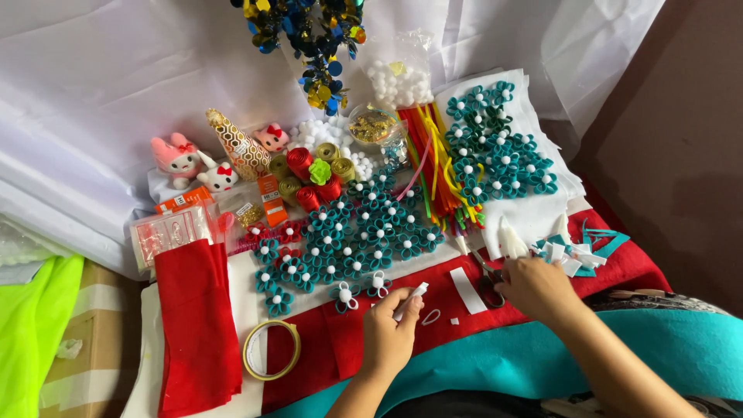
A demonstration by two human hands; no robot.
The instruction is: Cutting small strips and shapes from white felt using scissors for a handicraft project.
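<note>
A: State each hand's position relative to the scissors (487,282).

B: Left hand (389,334), left of the scissors: fingers pinched shut on a white felt strip (411,299). Right hand (534,286), touching the scissors' right side: fingers curled; whether anything is held cannot be determined.

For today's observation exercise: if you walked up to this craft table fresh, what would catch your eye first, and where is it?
First, the mass of teal felt flowers with white centres, spread across the middle and far right. Next, the roll of red felt lying at the near left, beside a ring of tape. In front, the left hand pinches a small white strip, while the right hand reaches by the scissors.
</note>
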